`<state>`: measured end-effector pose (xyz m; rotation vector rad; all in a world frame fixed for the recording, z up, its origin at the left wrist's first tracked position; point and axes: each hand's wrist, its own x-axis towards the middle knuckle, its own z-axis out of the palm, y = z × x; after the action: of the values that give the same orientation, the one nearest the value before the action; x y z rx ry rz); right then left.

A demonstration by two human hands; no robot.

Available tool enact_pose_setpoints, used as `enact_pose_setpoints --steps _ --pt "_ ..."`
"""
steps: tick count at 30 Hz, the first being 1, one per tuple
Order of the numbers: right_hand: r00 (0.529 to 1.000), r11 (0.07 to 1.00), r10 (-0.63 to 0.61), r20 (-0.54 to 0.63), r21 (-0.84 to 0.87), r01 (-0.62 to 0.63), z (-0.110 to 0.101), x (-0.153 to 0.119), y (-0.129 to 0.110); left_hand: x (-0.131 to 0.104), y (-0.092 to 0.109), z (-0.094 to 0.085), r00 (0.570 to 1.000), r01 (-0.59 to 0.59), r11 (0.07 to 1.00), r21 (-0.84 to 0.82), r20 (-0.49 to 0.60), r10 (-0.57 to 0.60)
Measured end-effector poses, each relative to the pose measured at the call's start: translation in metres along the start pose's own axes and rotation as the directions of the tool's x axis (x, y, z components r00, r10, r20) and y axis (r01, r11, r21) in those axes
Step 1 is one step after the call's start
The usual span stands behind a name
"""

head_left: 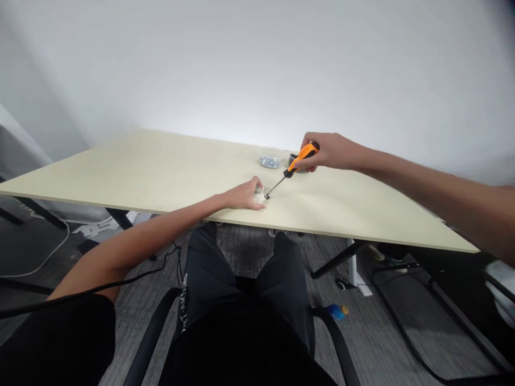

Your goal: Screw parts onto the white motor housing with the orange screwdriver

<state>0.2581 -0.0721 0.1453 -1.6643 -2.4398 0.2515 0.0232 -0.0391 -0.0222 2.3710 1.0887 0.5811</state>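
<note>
My left hand [244, 195] is closed around a small white part [258, 198] low over the front of the table. What kind of part it is, I cannot make out; my fingers cover much of it. My right hand [317, 152] grips the orange and black handle of a screwdriver [303, 156]. Its metal shaft slants down to the left, and the tip meets a small dark piece [267, 197] at the right side of the white part. Whether that dark piece is a screw is too small to tell.
Behind my hands stands a clear tub [270, 158] of silvery small pieces. A dark container [292, 159] sits partly hidden behind the screwdriver. The pale yellow table [161, 171] backs onto a white wall. A black cable [132, 279] crosses near my left arm.
</note>
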Motion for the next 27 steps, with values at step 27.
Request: enact_pose_setpoints --steps 27 --pt "0.941 0.893 -0.004 0.338 -0.422 0.156 -0.009 0.032 -0.057 0.021 -0.026 0.001 0.994 -0.035 0.963 -0.267 -0.112 0.005"
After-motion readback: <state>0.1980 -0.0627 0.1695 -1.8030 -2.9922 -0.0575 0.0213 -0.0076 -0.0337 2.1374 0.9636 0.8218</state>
